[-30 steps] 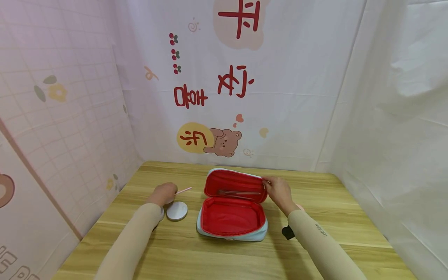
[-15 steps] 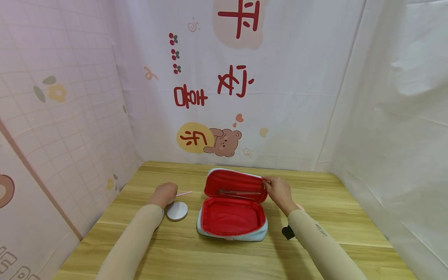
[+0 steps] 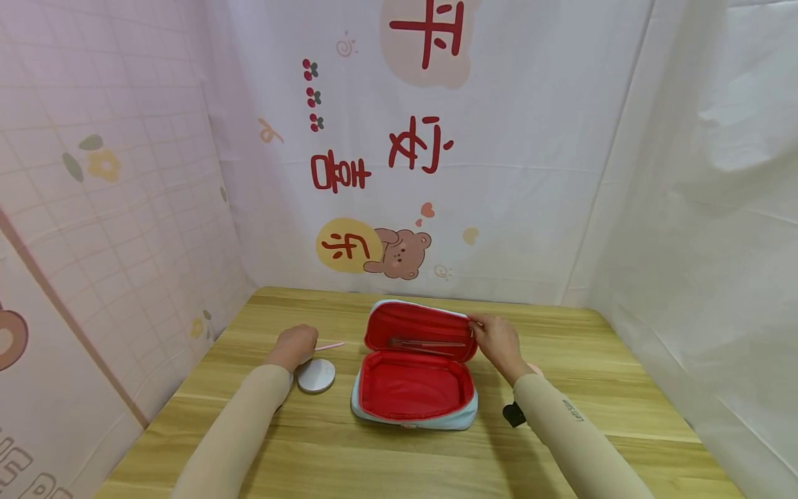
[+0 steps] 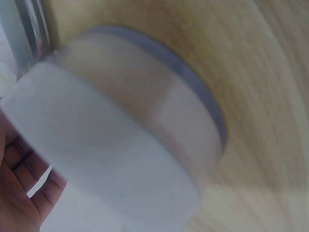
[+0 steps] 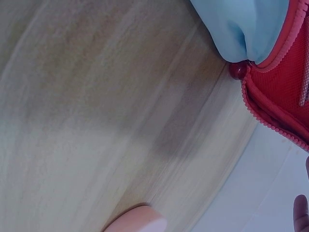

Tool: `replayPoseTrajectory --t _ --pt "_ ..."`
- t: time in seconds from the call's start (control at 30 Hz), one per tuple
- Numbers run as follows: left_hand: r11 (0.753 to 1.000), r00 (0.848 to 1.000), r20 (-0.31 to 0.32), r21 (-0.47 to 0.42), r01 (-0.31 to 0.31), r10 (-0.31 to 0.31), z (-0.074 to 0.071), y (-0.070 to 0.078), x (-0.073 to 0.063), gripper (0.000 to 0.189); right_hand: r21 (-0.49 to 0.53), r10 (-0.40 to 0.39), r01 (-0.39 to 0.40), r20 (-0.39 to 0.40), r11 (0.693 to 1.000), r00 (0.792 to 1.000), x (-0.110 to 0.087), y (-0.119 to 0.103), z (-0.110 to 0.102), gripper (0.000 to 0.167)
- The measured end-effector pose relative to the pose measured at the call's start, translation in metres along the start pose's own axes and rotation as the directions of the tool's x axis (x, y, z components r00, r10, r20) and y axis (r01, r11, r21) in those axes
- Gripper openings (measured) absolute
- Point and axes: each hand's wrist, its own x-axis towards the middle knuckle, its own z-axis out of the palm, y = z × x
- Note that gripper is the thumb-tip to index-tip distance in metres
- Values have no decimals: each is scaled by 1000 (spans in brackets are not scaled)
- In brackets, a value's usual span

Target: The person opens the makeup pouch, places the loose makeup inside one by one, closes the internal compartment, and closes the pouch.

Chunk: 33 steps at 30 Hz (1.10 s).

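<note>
A light blue cosmetic bag [image 3: 461, 419] with red lining stands unzipped on the table, its lid raised. At the lid's right corner my right hand [image 3: 497, 343] pinches the edge. Thin brushes [image 3: 430, 344] sit across the inside of the lid. To the left, my left hand [image 3: 296, 346] is at a thin pink stick [image 3: 330, 346], whose free end points towards the bag. Its fingertips are hidden in the head view. In the left wrist view, curled fingers [image 4: 29, 176] show beside a large, blurred, white-topped round container [image 4: 106, 140].
A round white-lidded container [image 3: 316, 375] stands just in front of my left hand. A black item [image 3: 514, 415] and a pink rounded item [image 5: 137, 220] lie near my right forearm, partly covered in the head view. White cloth walls [image 3: 517, 173] surround the wooden table [image 3: 349, 457].
The pink stick's free end has swung slightly nearer to me and to the right beside my left hand. My right hand keeps hold of the lid, which has not moved.
</note>
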Motion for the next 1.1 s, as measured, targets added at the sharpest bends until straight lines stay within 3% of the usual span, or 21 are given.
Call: replayPoseTrajectory --t 0.2,0.53,0.67,0.93,1.1 --pt "1000 1000 15 8 -8 7 0 1 0 14 1 -23 23 -26 1000 999 0 0 2 23" --pt "1000 1000 5 3 -11 11 -2 3 2 6 5 5 -5 11 1000 1000 1 0 1 24" --pt "999 997 -63 -17 -37 36 -6 2 2 9 5 1 -1 8 1000 1000 1 0 1 24" --pt "986 973 -221 -139 -97 64 -19 5 2 10 -4 -2 2 10 1000 1000 1 1 2 24" --pt "973 938 -332 -165 -160 98 -26 11 5 11 -9 6 -6 17 1000 1000 2 1 3 24"
